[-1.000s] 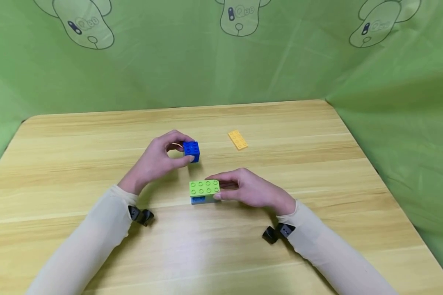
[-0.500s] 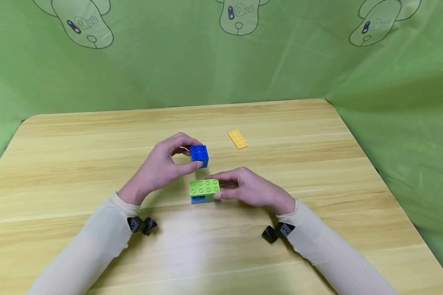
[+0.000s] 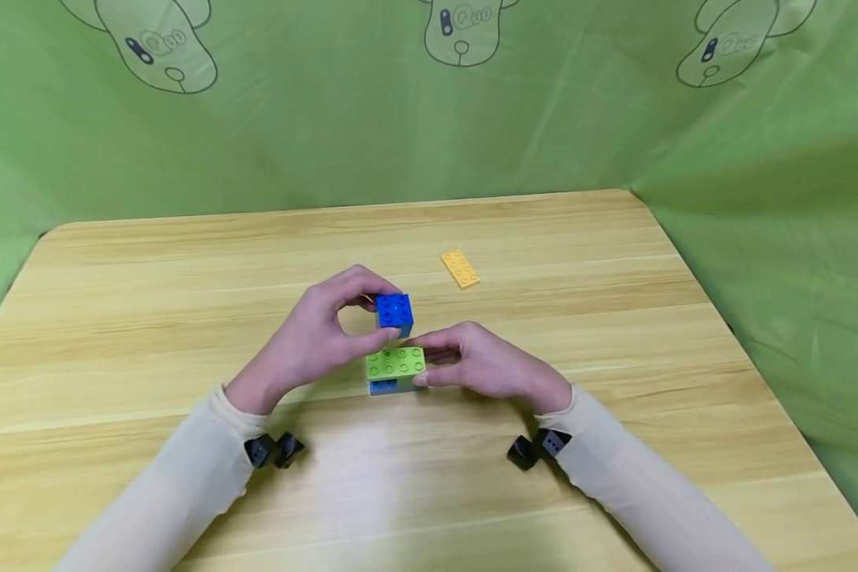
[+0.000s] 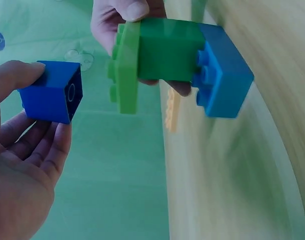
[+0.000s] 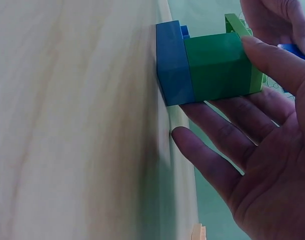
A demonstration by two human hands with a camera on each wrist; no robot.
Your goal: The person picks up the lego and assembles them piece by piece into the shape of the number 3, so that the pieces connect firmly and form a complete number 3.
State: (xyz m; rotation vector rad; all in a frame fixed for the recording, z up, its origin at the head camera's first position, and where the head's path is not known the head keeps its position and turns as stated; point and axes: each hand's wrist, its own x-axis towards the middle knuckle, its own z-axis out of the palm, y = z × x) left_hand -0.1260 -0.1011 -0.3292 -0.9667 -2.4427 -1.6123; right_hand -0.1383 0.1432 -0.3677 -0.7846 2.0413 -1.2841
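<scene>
My left hand [image 3: 322, 334] pinches a dark blue two-by-two toy brick [image 3: 394, 311] between thumb and fingers, just above and behind the stack. In the left wrist view this blue brick [image 4: 50, 92] shows its hollow underside facing the stack, with a gap between. My right hand [image 3: 489, 365] grips the stack by its right end. The stack has a lighter blue brick [image 4: 230, 75] at the bottom, a dark green brick [image 4: 170, 50] in the middle and a lime green plate [image 3: 395, 364] with studs on top. The lime plate overhangs the green brick on the left side.
A yellow-orange studded plate [image 3: 461, 268] lies flat on the wooden table [image 3: 579, 262], behind the right hand. Black wrist cameras hang at the left [image 3: 275, 450] and right sleeves. A green cloth [image 3: 400, 127] with printed figures hangs behind the table and along its right side.
My left hand has carried the dark blue brick right and nearer to me, from behind the stack's left end to close over its far edge. My right hand and the stack stay put.
</scene>
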